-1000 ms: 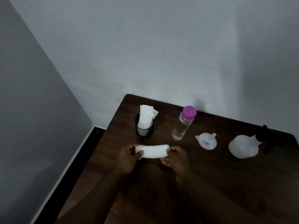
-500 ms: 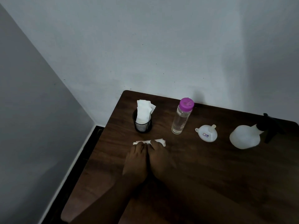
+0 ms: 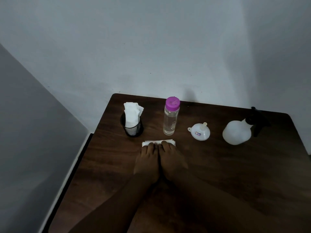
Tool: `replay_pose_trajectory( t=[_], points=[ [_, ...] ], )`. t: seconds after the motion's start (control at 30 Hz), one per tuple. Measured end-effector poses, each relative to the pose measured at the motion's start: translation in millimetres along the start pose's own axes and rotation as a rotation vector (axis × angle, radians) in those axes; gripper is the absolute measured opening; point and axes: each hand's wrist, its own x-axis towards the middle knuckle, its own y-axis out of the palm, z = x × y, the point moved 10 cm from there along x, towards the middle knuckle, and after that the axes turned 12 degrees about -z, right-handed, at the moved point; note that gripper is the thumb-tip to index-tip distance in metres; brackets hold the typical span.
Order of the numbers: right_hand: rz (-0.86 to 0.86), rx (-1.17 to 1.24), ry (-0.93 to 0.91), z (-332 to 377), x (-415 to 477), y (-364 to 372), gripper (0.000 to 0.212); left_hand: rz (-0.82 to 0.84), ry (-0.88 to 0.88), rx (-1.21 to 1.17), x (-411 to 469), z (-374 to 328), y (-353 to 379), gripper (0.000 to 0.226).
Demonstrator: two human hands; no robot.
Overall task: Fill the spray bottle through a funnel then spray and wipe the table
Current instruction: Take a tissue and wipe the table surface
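A folded white tissue [image 3: 158,142] lies flat on the dark wooden table [image 3: 235,174]. My left hand [image 3: 147,161] and my right hand [image 3: 171,159] rest side by side on it, palms down, fingers together, pressing it to the table; most of the tissue is hidden under them. Behind stands a clear water bottle [image 3: 170,118] with a purple cap. To its right a white funnel [image 3: 200,132] sits upside down. Further right is the white spray bottle [image 3: 237,132] with a black trigger head.
A black mesh cup [image 3: 133,126] holding several white tissues stands at the back left of the table. The table's left edge runs close to a grey wall and dark floor strip; a pale wall rises behind.
A second ago both hands held the tissue stretched above the table. They brought it down, came together, and now press it flat; since half a second ago they have stayed put.
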Motion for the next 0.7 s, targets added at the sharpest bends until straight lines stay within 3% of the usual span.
replay_pose_trajectory(
  t=[0.27, 0.53, 0.7],
  points=[
    [-0.008, 0.001, 0.119, -61, -28, -13, 0.063, 0.076, 0.068, -0.032, 20, -57, 23, 0.085],
    [-0.002, -0.026, 0.208, -110, -67, -10, 0.081, 0.115, 0.184, -0.041, 32, -113, 36, 0.095],
    [0.005, -0.027, 0.274, -120, -87, -9, 0.081, 0.129, 0.26, -0.032, 27, -131, 36, 0.095]
  ],
)
